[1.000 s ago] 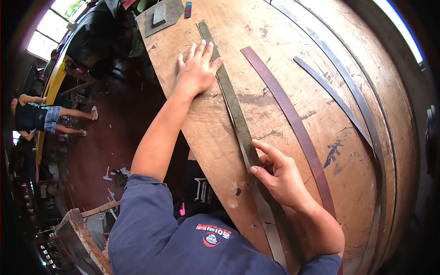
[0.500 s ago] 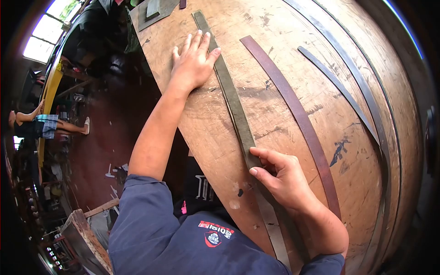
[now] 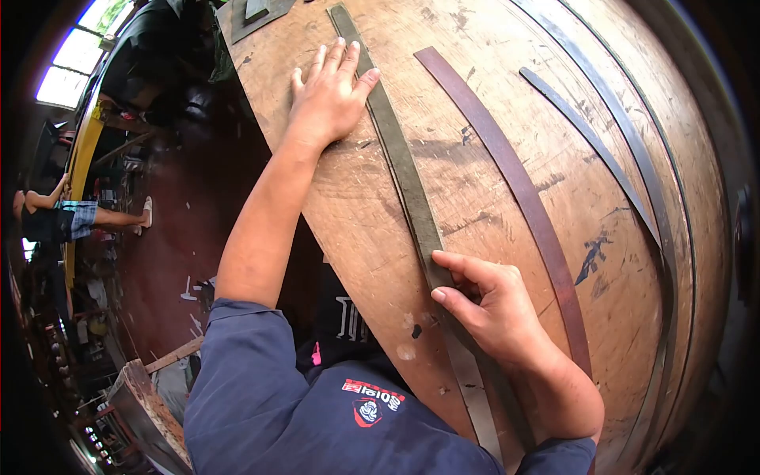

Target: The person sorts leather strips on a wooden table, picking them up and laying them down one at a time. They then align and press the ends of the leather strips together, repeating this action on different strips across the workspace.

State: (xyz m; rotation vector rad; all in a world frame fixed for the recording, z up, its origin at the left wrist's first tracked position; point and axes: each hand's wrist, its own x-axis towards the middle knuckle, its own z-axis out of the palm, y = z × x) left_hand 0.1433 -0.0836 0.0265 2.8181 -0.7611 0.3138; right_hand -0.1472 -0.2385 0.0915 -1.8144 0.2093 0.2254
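Note:
A long olive-green strip (image 3: 404,170) lies along the wooden tabletop, with the edge of another strip showing under it. My left hand (image 3: 328,95) rests flat across its upper part, fingers spread. Lower down, my right hand (image 3: 491,305) is at the strip, with thumb and index finger at its right edge, the thumb tip a little below the index finger. A paler strip (image 3: 475,400) continues below toward my shirt. To the right lies a reddish-brown strip (image 3: 518,186), touched by neither hand.
Dark strips (image 3: 590,142) lie on the right side of the wooden table (image 3: 356,253). A grey flat piece with a block on it (image 3: 257,12) sits at the top left corner. Beyond the table edge, a person (image 3: 75,218) stands at the far left.
The view has shifted slightly, so the table's far part appears higher. Both hands keep nearly the same places on the olive-green strip.

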